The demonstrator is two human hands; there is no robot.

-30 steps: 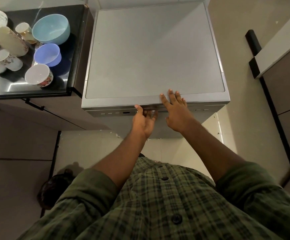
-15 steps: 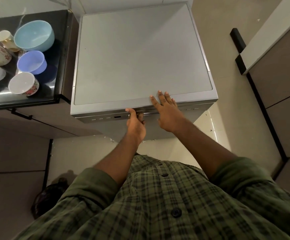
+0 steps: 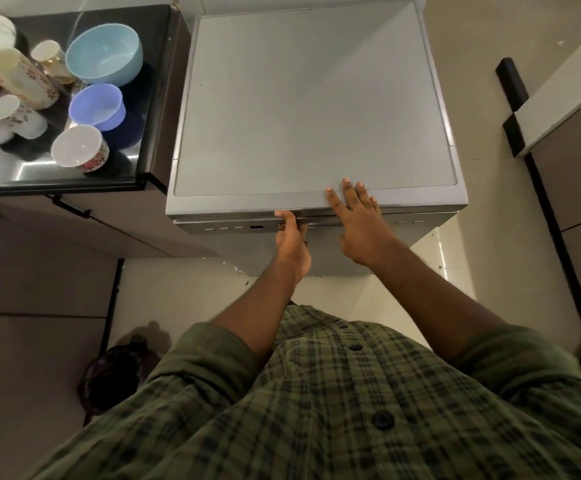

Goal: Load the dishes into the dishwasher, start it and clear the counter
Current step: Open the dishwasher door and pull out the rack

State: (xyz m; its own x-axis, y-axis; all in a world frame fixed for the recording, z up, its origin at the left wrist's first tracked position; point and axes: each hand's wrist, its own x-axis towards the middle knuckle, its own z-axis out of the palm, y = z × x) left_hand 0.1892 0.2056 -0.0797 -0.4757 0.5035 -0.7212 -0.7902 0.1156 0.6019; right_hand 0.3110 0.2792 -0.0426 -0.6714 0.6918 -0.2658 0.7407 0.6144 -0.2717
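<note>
Left hand [image 3: 292, 242]: held at the front top edge of the dishwasher [image 3: 311, 109], thumb on the lip, fingers curled under it into the door recess; the door edge is grasped.
Right hand [image 3: 358, 223]: laid flat just beside the left, fingers [image 3: 346, 190] straight and spread over the front edge of the top; nothing is grasped.
Dishwasher: seen from above, grey, door shut; a row of small marks is seen along the control strip [image 3: 247, 227] under the top edge.
Counter [image 3: 157, 98]: dark and glossy, directly left of the dishwasher.
Dishes: a light blue bowl [image 3: 103, 51], a purple bowl [image 3: 96, 105] and a white cup [image 3: 79, 146] are lined up near the counter's right edge; flowered mugs [image 3: 22, 77] are grouped further left.
Shirt [image 3: 334, 410]: green plaid, sleeves pushed up past the forearms.
</note>
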